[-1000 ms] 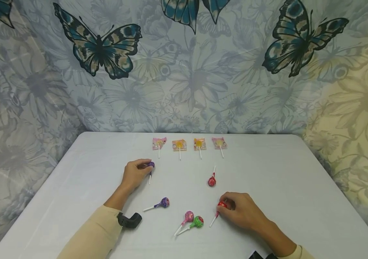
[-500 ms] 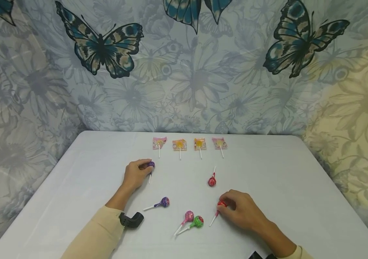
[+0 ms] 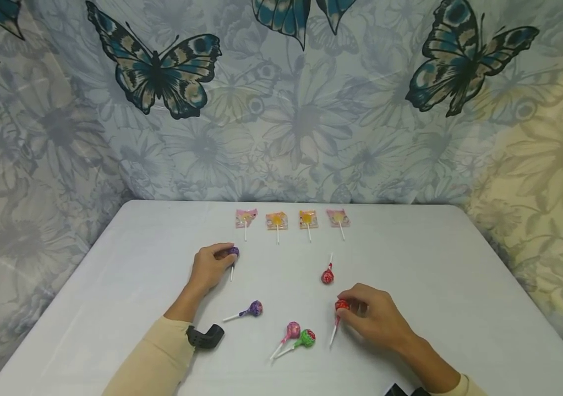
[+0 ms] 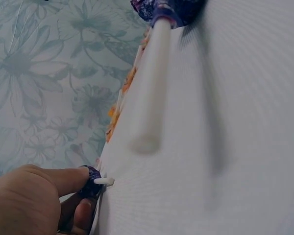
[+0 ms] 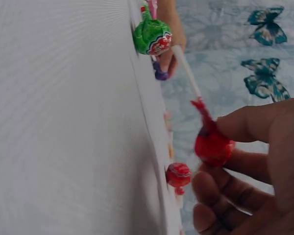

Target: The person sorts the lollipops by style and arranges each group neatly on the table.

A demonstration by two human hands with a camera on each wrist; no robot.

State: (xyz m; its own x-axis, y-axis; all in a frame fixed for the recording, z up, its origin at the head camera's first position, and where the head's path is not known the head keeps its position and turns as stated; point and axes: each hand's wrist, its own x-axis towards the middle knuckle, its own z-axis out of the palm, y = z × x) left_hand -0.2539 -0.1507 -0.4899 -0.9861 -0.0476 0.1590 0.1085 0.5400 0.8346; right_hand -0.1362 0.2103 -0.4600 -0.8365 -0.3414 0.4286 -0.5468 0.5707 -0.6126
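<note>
My left hand [image 3: 210, 268] pinches the head of a purple-wrapped lollipop [image 3: 234, 251] at the table's left middle, its white stick pointing toward me. In the left wrist view the thumb and fingers close around that purple head. At the right, my right hand [image 3: 372, 313] pinches a red lollipop [image 3: 342, 306] by its wrapped head, the stick hanging down and toward me. A second red lollipop [image 3: 328, 276] lies just beyond it, stick pointing away. Another purple lollipop [image 3: 255, 308] lies nearer me, between the hands.
A pink lollipop [image 3: 293, 330] and a green lollipop [image 3: 307, 337] lie side by side at the front middle, sticks crossing. Several flat-wrapped lollipops, such as an orange one [image 3: 277, 221], form a row along the back of the white table [image 3: 435, 258]. Behind stands a butterfly-patterned wall [image 3: 306, 126].
My right hand has risen slightly with the red lollipop, whose stick has swung more upright. The left hand stays at the purple lollipop. The whole head view has shifted a little.
</note>
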